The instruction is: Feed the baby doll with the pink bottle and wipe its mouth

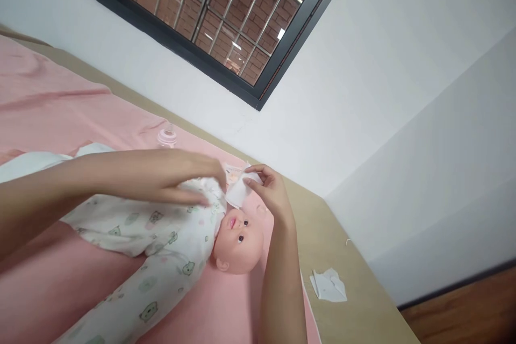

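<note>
A baby doll [242, 247] lies on its back in a white one-piece suit [161, 231] printed with small green bears. Over the doll's upper chest, by the collar, my left hand [193, 172] is slightly blurred; thumb and fingers are apart, with suit fabric showing between them. Whether its fingertips touch the collar I cannot tell. Beside the doll's chin, my right hand [270, 188] pinches a white tissue [238, 189] between thumb and fingers. A printed packet, partly hidden, lies just behind the tissue.
A baby bottle [167, 135] with a pink collar stands behind my left forearm. The pink sheet [209, 312] covers most of the beige surface [318, 231]. A crumpled white tissue [328, 285] lies at the right. Beyond are a white wall and a barred window [217, 16].
</note>
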Demonstrator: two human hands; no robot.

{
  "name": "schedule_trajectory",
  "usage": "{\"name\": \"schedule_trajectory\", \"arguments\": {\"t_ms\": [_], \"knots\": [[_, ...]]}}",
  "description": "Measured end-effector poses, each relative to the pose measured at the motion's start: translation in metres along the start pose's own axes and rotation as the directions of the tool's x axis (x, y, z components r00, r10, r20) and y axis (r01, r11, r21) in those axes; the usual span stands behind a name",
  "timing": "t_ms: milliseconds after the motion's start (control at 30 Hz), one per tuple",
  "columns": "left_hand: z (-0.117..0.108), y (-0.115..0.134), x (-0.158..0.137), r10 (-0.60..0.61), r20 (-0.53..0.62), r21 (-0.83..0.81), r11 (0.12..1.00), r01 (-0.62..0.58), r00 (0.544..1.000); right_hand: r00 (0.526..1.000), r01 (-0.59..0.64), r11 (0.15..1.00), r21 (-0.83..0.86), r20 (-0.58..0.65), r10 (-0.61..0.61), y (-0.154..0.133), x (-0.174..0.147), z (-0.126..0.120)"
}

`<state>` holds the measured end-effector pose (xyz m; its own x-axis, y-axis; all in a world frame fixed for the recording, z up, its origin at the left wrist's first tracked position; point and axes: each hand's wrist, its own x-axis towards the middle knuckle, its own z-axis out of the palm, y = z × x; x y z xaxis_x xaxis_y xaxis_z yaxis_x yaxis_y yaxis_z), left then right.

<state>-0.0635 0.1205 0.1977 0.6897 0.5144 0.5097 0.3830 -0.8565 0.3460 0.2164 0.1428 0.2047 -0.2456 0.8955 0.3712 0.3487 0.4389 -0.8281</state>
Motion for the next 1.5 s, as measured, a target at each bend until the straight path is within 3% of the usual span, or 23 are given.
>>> {"name": "schedule_trajectory", "arguments": {"t_ms": [133, 300, 400, 500, 600, 733, 833, 933, 1000, 1133, 1267, 1367, 1500], "knots": [[0.006, -0.016, 0.021, -0.038, -0.047, 0.037, 0.999, 0.04, 0.998, 0.979, 0.15, 0.978, -0.144, 0.163, -0.126, -0.031, -0.014, 0.013], [0.017, -0.035, 0.03, 0.056, 0.117, -0.135, 0.99, -0.04, 0.992, 0.936, 0.265, 0.947, -0.182, 0.285, -0.207, -0.049, -0.024, 0.019], [0.018, -0.036, 0.032, 0.105, 0.137, -0.323, 0.945, -0.056, 0.985, 0.94, 0.273, 0.95, -0.155, 0.253, -0.229, -0.047, -0.024, 0.019], [0.015, -0.029, 0.033, 0.108, 0.07, -0.438, 0.896, -0.067, 0.992, 0.963, 0.228, 0.969, -0.1, 0.173, -0.208, -0.044, -0.021, 0.018], [0.012, -0.02, 0.03, 0.079, -0.034, -0.42, 0.903, -0.086, 0.996, 0.982, 0.167, 0.986, -0.025, 0.098, -0.164, -0.042, -0.021, 0.019], [0.01, -0.008, 0.026, 0.078, -0.15, -0.388, 0.912, -0.131, 0.986, 0.989, 0.12, 0.992, 0.026, 0.086, -0.122, -0.044, -0.023, 0.021], [0.009, -0.004, 0.026, -0.047, -0.18, -0.444, 0.895, -0.038, 0.983, 0.994, 0.093, 0.994, 0.05, 0.06, -0.096, -0.041, -0.021, 0.017], [0.012, -0.005, 0.028, -0.173, -0.169, -0.446, 0.892, 0.081, 0.97, 0.998, 0.068, 0.995, 0.075, -0.02, -0.067, -0.021, -0.009, 0.008], [0.018, -0.008, 0.031, -0.175, -0.159, -0.399, 0.911, 0.099, 0.972, 0.996, 0.026, 0.995, 0.092, -0.082, -0.018, 0.004, 0.002, 0.002], [0.044, -0.012, 0.037, -0.034, -0.073, -0.302, 0.953, 0.01, 0.997, 0.974, -0.12, 0.97, 0.212, -0.166, 0.157, 0.074, 0.019, -0.003], [0.067, -0.013, 0.039, 0.086, 0.066, -0.206, 0.976, -0.07, 0.994, 0.926, -0.251, 0.927, 0.279, -0.21, 0.314, 0.135, 0.019, 0.001], [0.075, -0.014, 0.038, 0.069, 0.098, -0.137, 0.989, -0.055, 0.993, 0.901, -0.331, 0.888, 0.32, -0.175, 0.398, 0.159, 0.015, 0.006], [0.083, -0.018, 0.037, 0.054, 0.094, -0.128, 0.991, -0.041, 0.994, 0.879, -0.395, 0.856, 0.332, -0.134, 0.458, 0.17, 0.013, 0.012]]}}
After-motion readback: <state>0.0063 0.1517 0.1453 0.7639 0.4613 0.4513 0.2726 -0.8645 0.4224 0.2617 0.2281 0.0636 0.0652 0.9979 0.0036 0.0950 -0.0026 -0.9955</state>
